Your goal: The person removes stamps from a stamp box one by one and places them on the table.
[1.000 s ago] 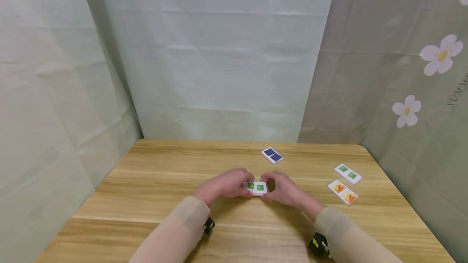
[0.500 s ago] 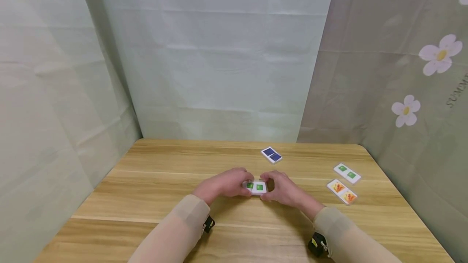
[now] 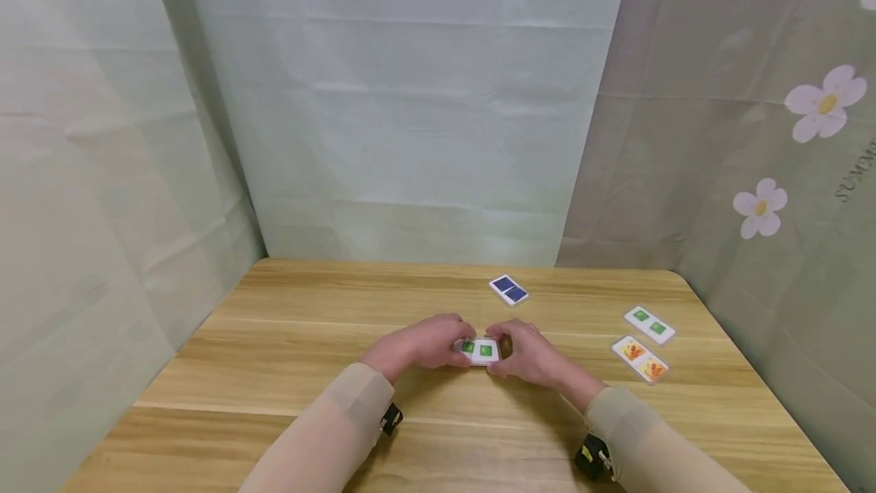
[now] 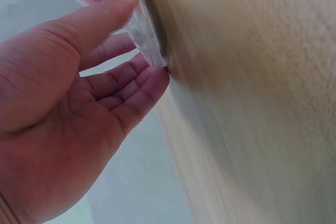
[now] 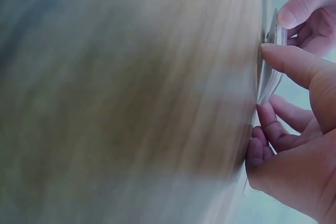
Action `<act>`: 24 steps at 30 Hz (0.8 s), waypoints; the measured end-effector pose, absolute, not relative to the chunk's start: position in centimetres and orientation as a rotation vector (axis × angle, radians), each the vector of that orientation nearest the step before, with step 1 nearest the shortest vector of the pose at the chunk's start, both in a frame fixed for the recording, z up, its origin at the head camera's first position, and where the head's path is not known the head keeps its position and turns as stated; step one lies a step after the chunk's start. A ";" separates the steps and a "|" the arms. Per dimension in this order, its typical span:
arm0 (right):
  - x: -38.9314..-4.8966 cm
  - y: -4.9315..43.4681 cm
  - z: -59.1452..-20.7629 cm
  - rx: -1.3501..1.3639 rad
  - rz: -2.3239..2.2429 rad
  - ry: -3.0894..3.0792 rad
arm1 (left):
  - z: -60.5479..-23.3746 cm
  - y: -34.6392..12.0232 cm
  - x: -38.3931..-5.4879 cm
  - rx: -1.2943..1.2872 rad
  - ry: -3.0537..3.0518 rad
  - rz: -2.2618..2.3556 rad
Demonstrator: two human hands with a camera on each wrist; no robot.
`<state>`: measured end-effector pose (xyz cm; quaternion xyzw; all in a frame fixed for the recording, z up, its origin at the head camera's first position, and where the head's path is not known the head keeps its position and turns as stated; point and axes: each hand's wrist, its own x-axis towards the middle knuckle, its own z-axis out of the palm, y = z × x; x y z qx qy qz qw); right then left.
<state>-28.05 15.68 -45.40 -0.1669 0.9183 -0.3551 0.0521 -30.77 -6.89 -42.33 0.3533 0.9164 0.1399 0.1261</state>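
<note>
The stack of cards [image 3: 487, 351] lies directly between the two hands, low over the bench [image 3: 308, 402], top card face up with two green pictures. Its long axis runs sideways, hand to hand, so neither is nearer: the left hand [image 3: 434, 342] pinches the stack's left end and the right hand [image 3: 527, 354] its right end. In the wrist views each thumb sits on the stack's near edge, with fingers round its far edge. Several clear-edged layers show there, not quite flush; whether the stack's underside rests fully on the bench I cannot tell.

Beyond the stack and slightly to its right lies a blue card [image 3: 509, 290], set diagonally. Well to the stack's right are a green card [image 3: 649, 325] and, just nearer the person, an orange card [image 3: 640, 360], also diagonal.
</note>
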 end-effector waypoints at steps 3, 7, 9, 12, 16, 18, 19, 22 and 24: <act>-28.1 15.6 -45.5 -0.513 -1.062 2.812 | -42.3 -6.9 -30.8 1.037 2.665 0.418; -28.0 15.7 -45.6 -0.533 -1.045 2.829 | -42.3 -7.0 -30.9 1.076 2.667 0.419; -28.0 15.8 -45.6 -0.550 -1.047 2.827 | -42.4 -7.0 -30.9 1.087 2.668 0.425; -27.9 15.9 -45.6 -0.566 -1.058 2.819 | -42.5 -7.2 -31.0 1.075 2.665 0.435; -27.7 16.0 -45.7 -0.559 -1.074 2.810 | -42.5 -7.5 -31.0 1.067 2.665 0.461; -27.6 16.1 -45.7 -0.555 -1.080 2.807 | -42.4 -7.8 -31.0 1.062 2.671 0.485; -27.6 16.0 -45.6 -0.557 -1.083 2.805 | -42.3 -8.0 -31.0 1.055 2.677 0.497; -27.6 16.1 -45.5 -0.559 -1.087 2.797 | -42.0 -8.7 -30.9 1.022 2.700 0.528; -27.6 16.1 -45.5 -0.577 -1.085 2.798 | -41.8 -9.4 -30.9 0.997 2.713 0.540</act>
